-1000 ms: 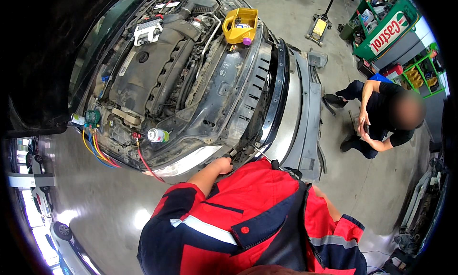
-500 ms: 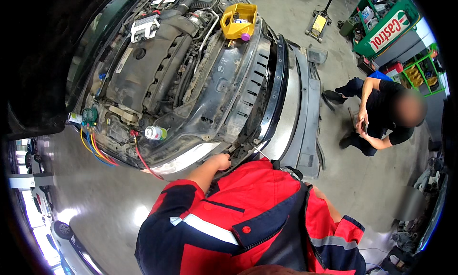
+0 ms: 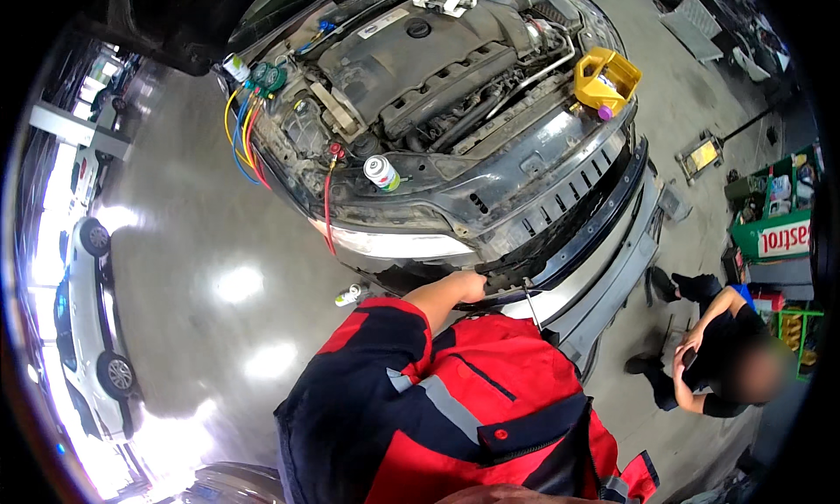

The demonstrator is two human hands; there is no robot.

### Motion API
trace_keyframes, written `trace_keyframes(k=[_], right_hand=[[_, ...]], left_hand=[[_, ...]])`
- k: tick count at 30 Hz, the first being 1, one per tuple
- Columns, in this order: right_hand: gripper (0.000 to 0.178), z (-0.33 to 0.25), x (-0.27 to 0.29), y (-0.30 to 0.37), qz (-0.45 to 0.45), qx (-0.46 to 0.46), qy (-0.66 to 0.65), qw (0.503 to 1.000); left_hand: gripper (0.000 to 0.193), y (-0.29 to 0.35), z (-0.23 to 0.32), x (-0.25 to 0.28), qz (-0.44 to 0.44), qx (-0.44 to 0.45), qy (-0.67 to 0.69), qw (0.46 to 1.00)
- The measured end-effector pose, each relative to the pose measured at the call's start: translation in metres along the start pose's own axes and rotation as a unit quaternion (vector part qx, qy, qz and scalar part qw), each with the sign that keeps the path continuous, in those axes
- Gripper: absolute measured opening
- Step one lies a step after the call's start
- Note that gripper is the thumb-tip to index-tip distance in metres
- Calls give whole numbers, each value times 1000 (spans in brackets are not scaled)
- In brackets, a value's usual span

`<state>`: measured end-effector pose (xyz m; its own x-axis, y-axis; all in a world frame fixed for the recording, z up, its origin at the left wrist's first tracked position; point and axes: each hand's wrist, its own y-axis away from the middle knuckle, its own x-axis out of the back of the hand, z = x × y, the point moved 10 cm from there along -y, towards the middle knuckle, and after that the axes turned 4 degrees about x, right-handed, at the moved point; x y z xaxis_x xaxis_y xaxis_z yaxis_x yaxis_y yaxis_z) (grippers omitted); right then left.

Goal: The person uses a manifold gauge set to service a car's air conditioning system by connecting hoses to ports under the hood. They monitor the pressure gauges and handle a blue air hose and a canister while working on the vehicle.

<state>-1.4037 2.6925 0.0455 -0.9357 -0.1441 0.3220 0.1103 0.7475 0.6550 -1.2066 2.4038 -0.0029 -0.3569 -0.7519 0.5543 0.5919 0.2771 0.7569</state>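
My left hand (image 3: 470, 285) is closed at the front corner of a dark car (image 3: 525, 167), just below the headlight (image 3: 394, 244). Its fingertips are hidden against the bumper (image 3: 407, 275), and I cannot make out what they hold. A thin metal rod (image 3: 530, 303) stands up beside the bumper, to the right of this hand. My right hand is out of sight behind my red and navy jacket (image 3: 490, 373). The car's engine bay is open, with a black engine cover (image 3: 411, 62) in it.
A yellow cut-open jug (image 3: 604, 80) and a spray can (image 3: 381, 173) stand on the car's front. Coloured hoses (image 3: 241, 145) hang at its left side. Another can (image 3: 348, 295) is near the bumper. A person (image 3: 709, 346) crouches at right, beyond a grey bumper piece (image 3: 604, 298).
My view has swung left, so the car and the crouching person sit farther right in the picture. My left hand stays at the bumper corner. A can by the bumper has come into sight.
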Motion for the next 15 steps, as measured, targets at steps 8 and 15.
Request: trace_keyframes(k=[8, 15], right_hand=[[34, 8, -8, 4, -35, 23, 20, 999], [34, 59, -60, 45, -49, 49, 12, 998]], left_hand=[[40, 51, -86, -30, 51, 130, 90, 986], [47, 108, -103, -124, 58, 172, 102, 978]])
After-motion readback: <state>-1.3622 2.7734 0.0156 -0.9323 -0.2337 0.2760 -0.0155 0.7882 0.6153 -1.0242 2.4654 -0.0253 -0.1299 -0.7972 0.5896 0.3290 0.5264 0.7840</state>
